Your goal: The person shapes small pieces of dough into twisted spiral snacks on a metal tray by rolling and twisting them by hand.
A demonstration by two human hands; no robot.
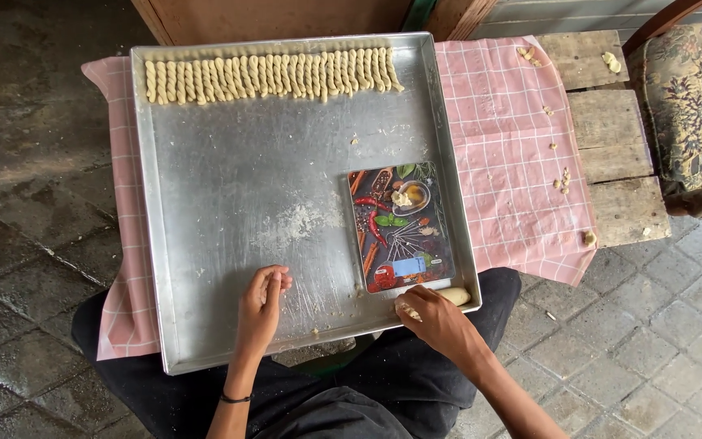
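Observation:
A large square metal tray (205, 244) lies on a pink checked cloth (513, 162). Along its far edge runs a row of several twisted dough sticks (270, 76). A small flat kitchen scale (400, 228) with a printed picture of spices sits in the tray's near right part, a bit of dough on it. My left hand (262, 307) rests on the tray floor near the front edge, fingers drawn together, pressing on the metal. My right hand (436, 317) is at the tray's front right corner, closed on a pale roll of dough (455, 296).
Dough crumbs (562, 180) lie scattered on the cloth and on the wooden plank table (619, 154) at the right. A chair with a floral cushion (692, 106) stands at the far right. Wet stone paving surrounds everything. Flour dusts the tray's middle.

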